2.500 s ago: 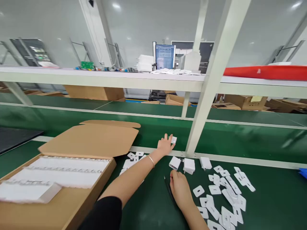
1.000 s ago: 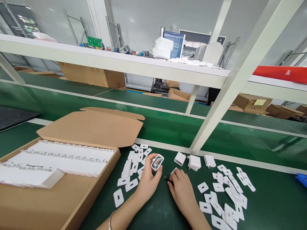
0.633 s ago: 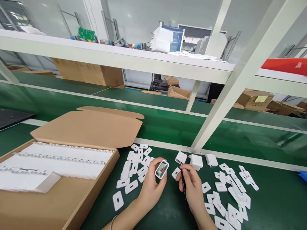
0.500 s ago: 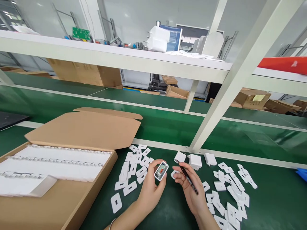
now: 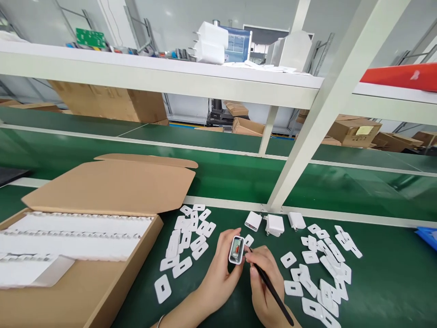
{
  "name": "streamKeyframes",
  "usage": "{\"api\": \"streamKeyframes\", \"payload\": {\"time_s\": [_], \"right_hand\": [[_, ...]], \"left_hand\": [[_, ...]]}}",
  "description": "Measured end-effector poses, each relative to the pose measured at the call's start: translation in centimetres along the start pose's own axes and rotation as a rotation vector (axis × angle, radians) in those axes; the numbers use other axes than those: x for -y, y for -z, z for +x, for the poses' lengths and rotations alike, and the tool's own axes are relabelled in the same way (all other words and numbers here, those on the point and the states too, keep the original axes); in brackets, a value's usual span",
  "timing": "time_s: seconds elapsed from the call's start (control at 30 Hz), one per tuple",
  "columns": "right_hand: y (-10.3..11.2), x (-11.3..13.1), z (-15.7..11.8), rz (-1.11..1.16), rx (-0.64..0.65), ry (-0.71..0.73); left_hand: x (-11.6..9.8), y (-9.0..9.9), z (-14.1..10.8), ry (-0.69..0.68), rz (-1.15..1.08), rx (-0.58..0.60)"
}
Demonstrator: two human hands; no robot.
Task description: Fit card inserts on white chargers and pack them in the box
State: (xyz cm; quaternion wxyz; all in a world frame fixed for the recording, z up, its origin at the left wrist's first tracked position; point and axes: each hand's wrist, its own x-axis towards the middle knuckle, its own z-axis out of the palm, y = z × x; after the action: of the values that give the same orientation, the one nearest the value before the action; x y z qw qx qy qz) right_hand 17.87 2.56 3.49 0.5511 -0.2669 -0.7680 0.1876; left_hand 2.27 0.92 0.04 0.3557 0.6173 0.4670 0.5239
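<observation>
The left hand [image 5: 218,278] pinches an open charger housing [image 5: 236,250], mouth up, apparently to expose its circuitry; the right hand [image 5: 268,284] grips a slim black tool [image 5: 271,287] (tip beside the housing); a loose faceplate [image 5: 248,240] lies just beyond, perhaps crowding the fingers.

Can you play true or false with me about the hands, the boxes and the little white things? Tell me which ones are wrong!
1. The left hand holds a small white case. True.
2. The other hand is empty. False: the right hand holds a thin black tool.
3. All the boxes are shut. False: the cardboard box on the left is open.
4. Flat white pieces with holes lie on the green table. True.
</observation>
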Motion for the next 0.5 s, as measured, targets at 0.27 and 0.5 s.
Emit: {"api": "streamKeyframes", "payload": {"time_s": [0.27,0.5], "right_hand": [[-0.24,0.16,-0.19,-0.032,0.039,0.064],[-0.40,0.61,0.19,-0.086,0.061,0.107]], "left_hand": [[0.23,0.02,-0.16,-0.051,0.022,-0.037],[0.26,0.11,-0.35,-0.020,0.000,-0.060]]}}
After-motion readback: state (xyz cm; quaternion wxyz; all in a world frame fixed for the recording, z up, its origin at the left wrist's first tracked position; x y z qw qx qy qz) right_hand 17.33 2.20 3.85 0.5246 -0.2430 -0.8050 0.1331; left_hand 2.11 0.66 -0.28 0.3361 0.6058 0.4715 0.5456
